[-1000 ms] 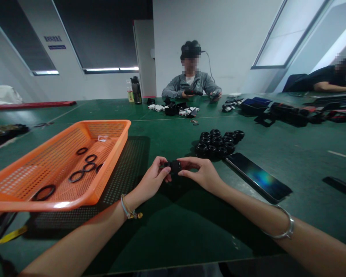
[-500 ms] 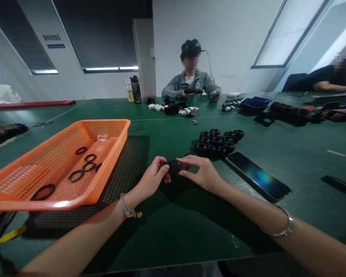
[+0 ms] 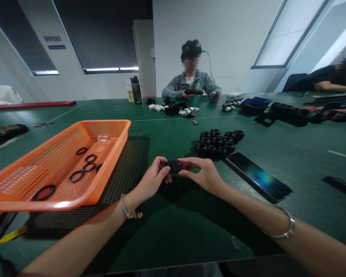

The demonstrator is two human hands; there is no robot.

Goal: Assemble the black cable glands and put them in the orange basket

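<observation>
Both hands meet over the green table (image 3: 175,231) and pinch one small black round part (image 3: 175,166) between them. My left hand (image 3: 153,177) grips its left side with curled fingers. My right hand (image 3: 203,174) holds its right side between thumb and fingertips. Just beyond lies a cluster of several like black round parts (image 3: 218,142). To the left stands an orange mesh basket (image 3: 109,165) holding several black rubber rings (image 3: 76,176).
A dark phone (image 3: 258,177) lies right of my hands. A black perforated mat (image 3: 127,169) sits under the basket. Across the table a person in a grey jacket (image 3: 190,82) handles small parts; another person's arm (image 3: 328,82) rests at far right. A bottle (image 3: 136,90) stands at the back.
The black part turned slightly between my fingers; both hands stayed in place.
</observation>
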